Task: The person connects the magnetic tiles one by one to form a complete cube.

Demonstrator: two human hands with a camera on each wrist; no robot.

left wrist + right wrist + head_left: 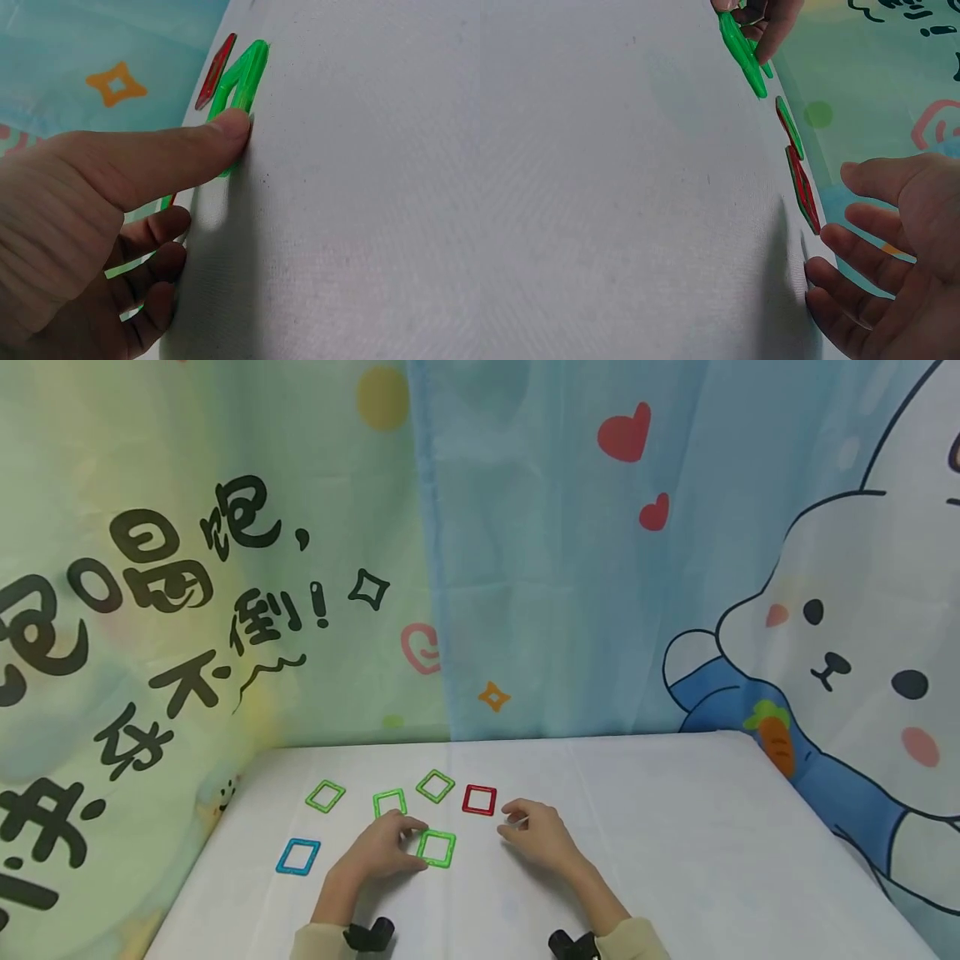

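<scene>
My left hand grips the near green square frame by its left side. In the left wrist view the thumb lies on an edge of this green frame, while the index fingertip is hidden. To the right, my right hand hovers with loosely bent fingers that hold nothing. Nearest to it lies a red square frame, a little to its left and not touching. In the right wrist view the right thumb and fingers are apart, close to the red frame.
Other green frames lie behind the left hand: one partly covered by it, one turned diamond-wise, one farther left. A blue square frame lies left of the left hand. A printed curtain hangs behind the white table.
</scene>
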